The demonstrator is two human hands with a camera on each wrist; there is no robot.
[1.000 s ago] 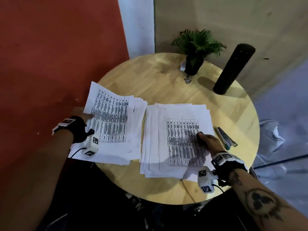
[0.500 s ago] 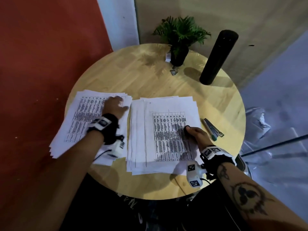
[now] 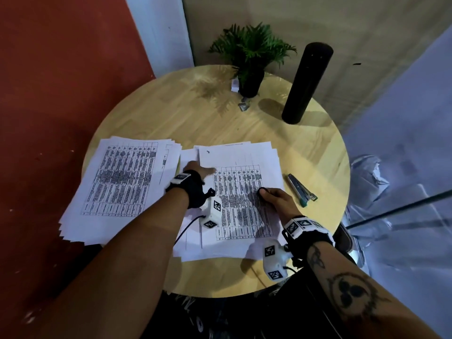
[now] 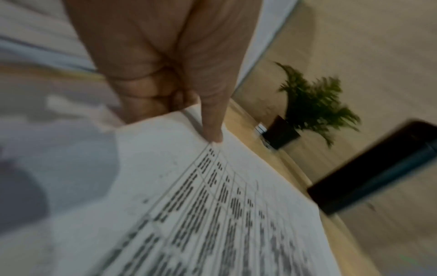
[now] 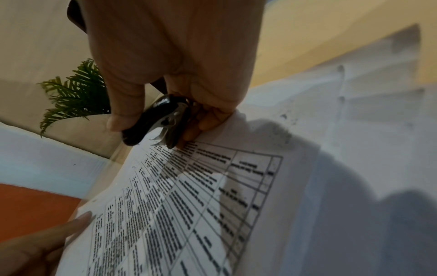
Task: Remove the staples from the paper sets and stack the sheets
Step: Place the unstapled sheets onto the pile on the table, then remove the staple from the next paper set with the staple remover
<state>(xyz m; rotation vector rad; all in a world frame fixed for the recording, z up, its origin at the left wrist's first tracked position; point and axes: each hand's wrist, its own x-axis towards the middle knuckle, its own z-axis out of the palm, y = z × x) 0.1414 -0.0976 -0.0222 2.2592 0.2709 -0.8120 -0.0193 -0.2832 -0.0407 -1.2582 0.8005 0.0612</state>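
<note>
Head view shows a round wooden surface (image 3: 220,123) with two paper piles side by side: the left pile (image 3: 117,192) at 9 o'clock, the right pile (image 3: 244,172) at centre. The left hand (image 3: 195,171) reaches across onto the right pile's top sheet near its 10 o'clock corner; the left wrist view shows its fingers curled, thumb (image 4: 210,115) pressing the sheet edge. The right hand (image 3: 274,199) rests on the same sheet toward 4 o'clock, clamped on a black staple remover (image 5: 153,121). A stapler (image 3: 302,190) lies just beside the right pile at 3 o'clock. A potted plant (image 3: 252,59) and a black cylinder (image 3: 305,84) stand well apart at 12 to 1 o'clock.
</note>
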